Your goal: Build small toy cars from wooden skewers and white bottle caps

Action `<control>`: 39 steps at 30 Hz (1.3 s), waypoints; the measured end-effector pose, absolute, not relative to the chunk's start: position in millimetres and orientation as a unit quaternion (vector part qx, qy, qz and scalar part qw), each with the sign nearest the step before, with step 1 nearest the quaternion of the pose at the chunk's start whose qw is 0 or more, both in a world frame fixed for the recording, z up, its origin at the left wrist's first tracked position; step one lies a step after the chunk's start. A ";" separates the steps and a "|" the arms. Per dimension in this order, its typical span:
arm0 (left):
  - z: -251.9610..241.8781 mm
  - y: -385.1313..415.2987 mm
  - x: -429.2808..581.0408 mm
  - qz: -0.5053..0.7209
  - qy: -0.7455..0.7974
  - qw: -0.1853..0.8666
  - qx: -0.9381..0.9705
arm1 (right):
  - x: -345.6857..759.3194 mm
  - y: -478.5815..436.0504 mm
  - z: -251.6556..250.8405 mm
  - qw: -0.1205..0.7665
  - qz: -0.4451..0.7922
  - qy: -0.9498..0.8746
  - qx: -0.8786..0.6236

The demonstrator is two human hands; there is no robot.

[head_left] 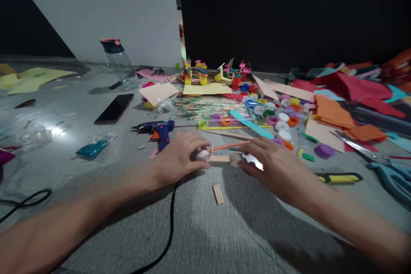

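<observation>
Between my hands is a small stick model (220,159) made of light wooden sticks side by side, with whitish round pieces at its ends and an orange strip above. My left hand (183,156) pinches its left end at a white cap (203,155). My right hand (269,160) has its fingers around the right end, where a dark thin piece and something whitish show; the fingertips are partly hidden. Below the model, a short bundle of wooden sticks (218,194) lies on the grey table (205,239).
A blue glue gun (163,132) lies left of the model, its black cable (171,218) running toward me. Farther left are a phone (114,108) and a bottle (120,64). Colored caps, sticks and paper fill the back. A yellow cutter (340,177) and scissors (385,171) lie right.
</observation>
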State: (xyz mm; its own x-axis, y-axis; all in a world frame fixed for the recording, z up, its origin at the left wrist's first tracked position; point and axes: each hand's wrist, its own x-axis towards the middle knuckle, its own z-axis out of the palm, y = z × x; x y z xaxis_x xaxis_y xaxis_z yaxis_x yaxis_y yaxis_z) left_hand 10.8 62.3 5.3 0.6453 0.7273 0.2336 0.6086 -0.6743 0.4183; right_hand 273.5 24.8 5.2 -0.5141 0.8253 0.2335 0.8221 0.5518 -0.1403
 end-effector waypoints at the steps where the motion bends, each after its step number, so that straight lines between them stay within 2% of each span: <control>1: 6.8 62.2 9.0 0.206 0.374 0.152 0.891 | 276.8 22.3 9.6 0.152 0.006 -0.866 -0.476; 5: 13.6 60.2 -1.8 0.315 0.381 0.129 0.860 | 280.7 0.6 32.3 0.210 0.092 -0.856 -0.463; 8: 15.4 57.9 -7.3 0.380 0.370 0.091 0.843 | 268.4 -18.9 34.4 0.177 0.155 -0.877 -0.420; 12: 14.9 53.3 -5.5 0.390 0.352 0.058 0.849 | 243.0 -28.3 12.2 0.094 0.102 -0.895 -0.424; 17: 13.4 49.4 -0.5 0.392 0.321 0.044 0.861 | 221.1 -22.0 2.4 0.091 0.022 -0.893 -0.439; 23: 10.1 46.7 -2.9 0.392 0.305 0.042 0.867 | 209.7 -20.7 3.8 0.057 0.024 -0.896 -0.439; 31: 15.0 39.5 -1.6 0.388 0.285 0.049 0.875 | 219.8 -22.0 -2.0 0.056 0.043 -0.906 -0.418; 39: 11.9 33.1 -0.6 0.395 0.268 0.062 0.877 | 221.5 -19.0 -6.4 0.080 0.009 -0.914 -0.398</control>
State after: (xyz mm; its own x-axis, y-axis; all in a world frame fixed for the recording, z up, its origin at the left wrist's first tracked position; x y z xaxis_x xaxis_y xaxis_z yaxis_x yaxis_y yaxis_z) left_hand -0.6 33.1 11.9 0.5445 0.5184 0.6594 0.4205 -0.8489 0.3201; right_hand 221.5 -19.0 -6.4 -0.6710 0.7283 0.1390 0.7254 0.6837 -0.0802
